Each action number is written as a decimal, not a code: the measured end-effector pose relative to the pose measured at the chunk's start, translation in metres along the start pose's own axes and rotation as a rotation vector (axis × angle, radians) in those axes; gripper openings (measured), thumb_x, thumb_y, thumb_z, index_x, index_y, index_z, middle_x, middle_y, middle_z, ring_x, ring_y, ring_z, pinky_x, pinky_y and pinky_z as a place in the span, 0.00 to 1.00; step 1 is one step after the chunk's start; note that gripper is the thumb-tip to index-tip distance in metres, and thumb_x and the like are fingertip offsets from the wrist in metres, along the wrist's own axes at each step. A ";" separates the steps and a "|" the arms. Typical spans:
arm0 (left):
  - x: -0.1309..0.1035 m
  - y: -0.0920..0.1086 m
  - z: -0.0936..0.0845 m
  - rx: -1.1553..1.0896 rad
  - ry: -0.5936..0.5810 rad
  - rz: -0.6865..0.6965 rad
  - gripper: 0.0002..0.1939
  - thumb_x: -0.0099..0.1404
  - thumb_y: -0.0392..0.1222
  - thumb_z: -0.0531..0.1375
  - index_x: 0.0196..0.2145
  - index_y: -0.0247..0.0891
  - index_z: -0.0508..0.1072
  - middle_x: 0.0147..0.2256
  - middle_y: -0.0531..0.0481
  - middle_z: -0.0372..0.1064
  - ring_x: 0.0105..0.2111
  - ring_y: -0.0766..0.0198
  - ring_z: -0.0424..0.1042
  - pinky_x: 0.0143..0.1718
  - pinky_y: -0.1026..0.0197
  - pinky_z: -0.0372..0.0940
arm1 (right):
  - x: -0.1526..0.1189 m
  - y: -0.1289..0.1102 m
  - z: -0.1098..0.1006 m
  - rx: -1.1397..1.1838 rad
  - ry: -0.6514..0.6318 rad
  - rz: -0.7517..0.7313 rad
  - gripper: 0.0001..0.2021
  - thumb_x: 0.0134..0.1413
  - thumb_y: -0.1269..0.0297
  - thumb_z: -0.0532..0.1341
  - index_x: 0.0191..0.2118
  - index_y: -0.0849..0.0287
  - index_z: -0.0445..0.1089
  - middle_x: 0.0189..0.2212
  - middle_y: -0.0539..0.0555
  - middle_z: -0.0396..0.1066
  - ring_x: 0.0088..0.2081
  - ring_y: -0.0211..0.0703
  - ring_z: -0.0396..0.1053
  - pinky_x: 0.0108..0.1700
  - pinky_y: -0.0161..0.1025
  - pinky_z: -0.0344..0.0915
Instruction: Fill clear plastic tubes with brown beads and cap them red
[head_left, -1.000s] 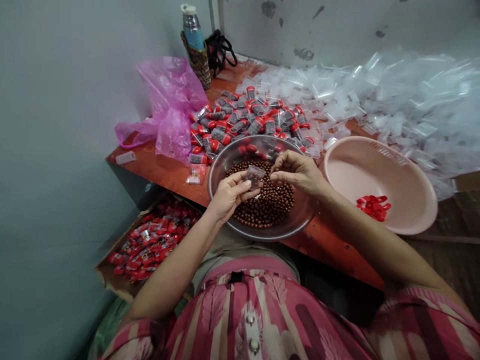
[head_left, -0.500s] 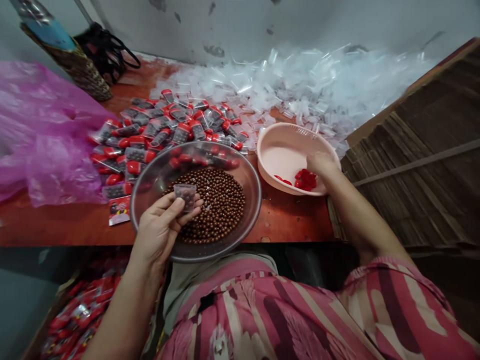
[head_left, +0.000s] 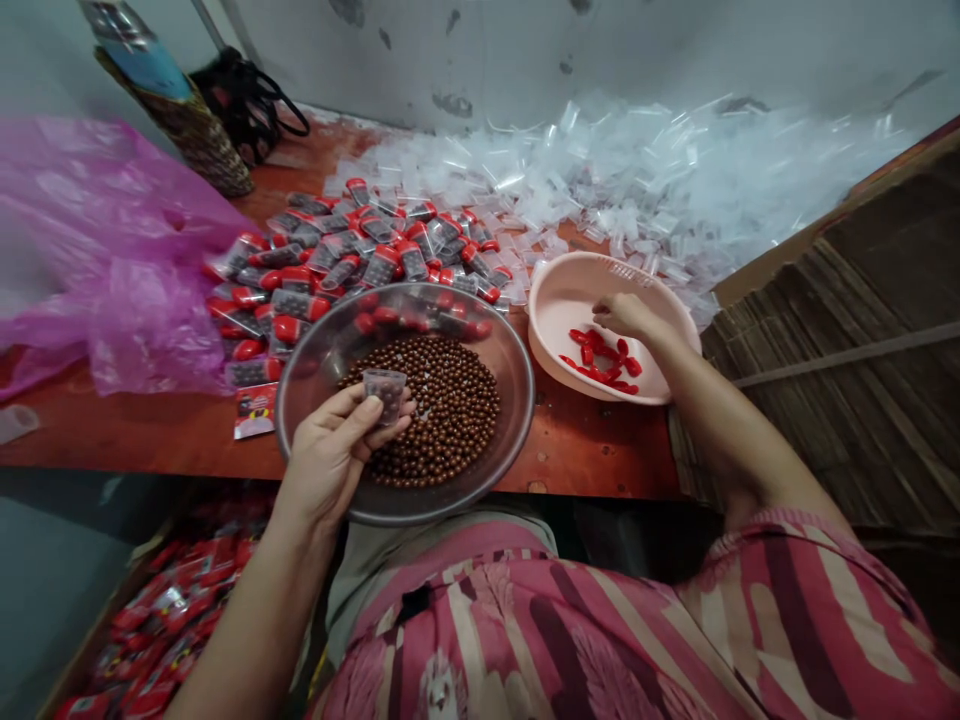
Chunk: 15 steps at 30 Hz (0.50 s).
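My left hand [head_left: 341,435] is closed around a small clear plastic container [head_left: 385,396] filled with brown balls. It holds this upright over a metal bowl [head_left: 525,440] of shiny brown balls [head_left: 442,410]. Over the pink plastic basin [head_left: 541,310], my right hand [head_left: 624,314] has its fingers drawn together; whatever they pinch, if anything, is hidden. Red caps [head_left: 600,358] lie loosely in the basin just below that hand. Behind the metal bowl is a heap of filled containers with red caps [head_left: 337,250].
Clear containers [head_left: 600,180] are piled along the wall. Stacked cardboard [head_left: 847,350] stands on the right, a pink plastic bag [head_left: 127,270] on the left. A bottle [head_left: 150,75] is at the back left. A box of red packets [head_left: 180,610] sits below the table [head_left: 135,435].
My right hand has lifted and moved a little left inside the basin. The red caps there are now more spread out. My left hand keeps its hold on the container; the view has shifted slightly.
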<state>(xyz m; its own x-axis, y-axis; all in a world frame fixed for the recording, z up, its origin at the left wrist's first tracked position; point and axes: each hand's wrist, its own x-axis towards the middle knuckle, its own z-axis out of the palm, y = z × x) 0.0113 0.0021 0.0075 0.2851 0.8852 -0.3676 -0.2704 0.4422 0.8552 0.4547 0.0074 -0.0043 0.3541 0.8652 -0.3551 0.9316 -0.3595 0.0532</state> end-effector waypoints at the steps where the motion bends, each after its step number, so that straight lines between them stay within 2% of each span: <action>1: 0.000 0.000 0.000 0.000 0.002 -0.001 0.17 0.50 0.43 0.72 0.38 0.35 0.79 0.36 0.47 0.80 0.35 0.61 0.80 0.38 0.65 0.76 | 0.000 -0.001 0.001 0.000 -0.007 -0.006 0.18 0.57 0.66 0.56 0.50 0.68 0.75 0.45 0.66 0.77 0.42 0.52 0.74 0.41 0.38 0.64; 5: 0.001 0.000 0.001 -0.003 0.007 0.001 0.17 0.50 0.44 0.72 0.38 0.36 0.79 0.36 0.47 0.80 0.35 0.62 0.80 0.37 0.65 0.76 | -0.004 -0.011 0.009 0.009 -0.032 -0.043 0.19 0.52 0.56 0.63 0.47 0.61 0.77 0.42 0.61 0.78 0.39 0.50 0.74 0.37 0.37 0.62; 9: 0.001 -0.001 0.000 -0.006 0.000 0.016 0.17 0.50 0.44 0.72 0.38 0.35 0.79 0.36 0.47 0.80 0.35 0.62 0.80 0.38 0.64 0.76 | -0.008 -0.020 0.012 -0.009 0.020 -0.046 0.16 0.51 0.60 0.62 0.44 0.62 0.77 0.41 0.63 0.78 0.38 0.51 0.73 0.37 0.39 0.61; 12: 0.001 -0.001 0.000 -0.015 -0.017 0.020 0.17 0.52 0.43 0.71 0.39 0.35 0.78 0.38 0.46 0.79 0.36 0.62 0.80 0.38 0.64 0.76 | -0.014 -0.025 0.005 0.122 0.233 -0.042 0.14 0.51 0.63 0.62 0.42 0.64 0.75 0.39 0.64 0.77 0.37 0.51 0.72 0.37 0.40 0.62; 14: 0.000 -0.001 0.000 -0.026 -0.033 0.021 0.17 0.52 0.43 0.71 0.40 0.35 0.78 0.38 0.46 0.79 0.36 0.62 0.79 0.39 0.64 0.75 | -0.021 -0.034 -0.002 0.399 0.389 -0.061 0.11 0.49 0.63 0.63 0.38 0.63 0.72 0.33 0.61 0.77 0.32 0.47 0.72 0.33 0.39 0.63; 15: 0.000 -0.002 0.000 -0.033 -0.045 0.023 0.17 0.52 0.43 0.71 0.40 0.35 0.78 0.39 0.46 0.79 0.36 0.62 0.79 0.39 0.64 0.75 | -0.026 -0.041 -0.006 0.584 0.417 -0.094 0.11 0.47 0.62 0.64 0.37 0.61 0.70 0.29 0.58 0.76 0.28 0.45 0.71 0.30 0.38 0.62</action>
<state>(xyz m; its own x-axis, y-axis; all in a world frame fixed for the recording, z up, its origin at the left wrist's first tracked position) 0.0117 0.0015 0.0061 0.3194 0.8880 -0.3309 -0.3068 0.4273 0.8505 0.4076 0.0020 0.0083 0.3845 0.9213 0.0586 0.8057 -0.3039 -0.5084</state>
